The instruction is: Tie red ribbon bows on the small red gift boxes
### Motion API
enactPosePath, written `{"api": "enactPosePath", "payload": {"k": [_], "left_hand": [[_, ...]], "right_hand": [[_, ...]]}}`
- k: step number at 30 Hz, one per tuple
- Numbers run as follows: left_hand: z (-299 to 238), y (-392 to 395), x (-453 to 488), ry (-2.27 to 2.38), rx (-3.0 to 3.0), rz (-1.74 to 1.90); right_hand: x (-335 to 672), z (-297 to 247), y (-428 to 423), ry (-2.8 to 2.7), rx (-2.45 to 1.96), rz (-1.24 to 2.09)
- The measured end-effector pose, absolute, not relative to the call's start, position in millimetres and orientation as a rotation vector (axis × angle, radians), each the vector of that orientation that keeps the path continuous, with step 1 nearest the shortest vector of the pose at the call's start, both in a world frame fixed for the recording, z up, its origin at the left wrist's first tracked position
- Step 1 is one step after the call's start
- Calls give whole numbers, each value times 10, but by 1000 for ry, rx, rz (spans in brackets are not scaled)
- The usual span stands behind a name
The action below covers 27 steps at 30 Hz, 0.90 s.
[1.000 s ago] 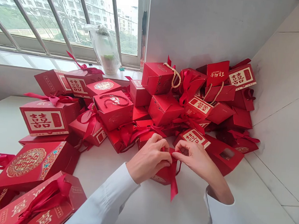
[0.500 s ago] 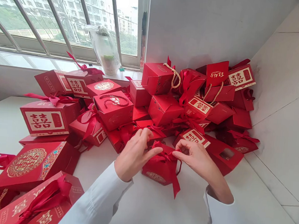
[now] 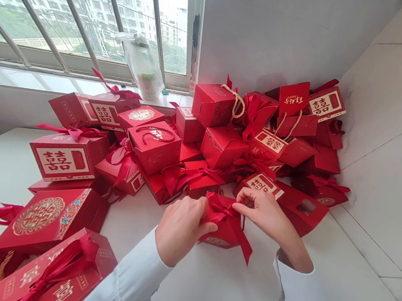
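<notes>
The left hand (image 3: pixel 181 230) is curled against the side of a small red gift box (image 3: pixel 227 231), fingers closed on the box, while the right hand (image 3: pixel 262 213) comes in from the other side with thumb and forefinger pinched together on the ribbon (image 3: pixel 222 208) up near the bow. So the two hands are apart, with the box between them. That box sits on the white counter (image 3: pixel 183 283), just out in front of a big heap of red boxes (image 3: pixel 222 147). My guess is it sits clear like that so both hands can get at it without bumping the pile. Gripping it from both sides probably stops it sliding around too, since nothing else seems to be propping it up. One long ribbon tail hangs off the right side, down toward the counter.

Room-wise, there's a decent stretch of bare counter on the person's side of the box, and more off to the left before you reach the box with the round gold medallion (image 3: pixel 39 216). Behind and to the right it gets tight: the heap is close behind the hands, a red bag with an oval cutout (image 3: pixel 300 211) sits just beside the right hand, and the counter stops at the tiled wall (image 3: pixel 370 159). The pile runs back toward the window sill (image 3: pixel 36 79), where a clear plastic bag (image 3: pixel 140 67) is sitting.
</notes>
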<state>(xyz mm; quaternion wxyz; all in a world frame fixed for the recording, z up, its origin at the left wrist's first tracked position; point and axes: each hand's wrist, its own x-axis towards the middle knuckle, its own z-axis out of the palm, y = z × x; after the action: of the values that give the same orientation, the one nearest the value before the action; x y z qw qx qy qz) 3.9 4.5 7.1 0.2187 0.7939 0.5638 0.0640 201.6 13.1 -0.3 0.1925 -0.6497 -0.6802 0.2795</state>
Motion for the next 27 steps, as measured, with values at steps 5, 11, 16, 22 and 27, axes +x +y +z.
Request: {"api": "enactPosePath", "payload": {"k": [5, 11, 16, 22, 27], "left_hand": [[35, -14, 48, 1540, 2297, 166], [86, -58, -11, 1500, 2315, 175], [122, -86, 33, 1508, 2250, 56], [143, -35, 34, 1465, 2192, -20], [247, 8, -15, 1588, 2215, 46]], "right_hand": [[2040, -15, 141, -1915, -1796, 779], [2049, -28, 148, -1922, -1795, 798], [2026, -16, 143, -1916, -1815, 803], [2056, -21, 146, -1872, -1732, 877], [2083, -14, 138, -1844, -1682, 924]]}}
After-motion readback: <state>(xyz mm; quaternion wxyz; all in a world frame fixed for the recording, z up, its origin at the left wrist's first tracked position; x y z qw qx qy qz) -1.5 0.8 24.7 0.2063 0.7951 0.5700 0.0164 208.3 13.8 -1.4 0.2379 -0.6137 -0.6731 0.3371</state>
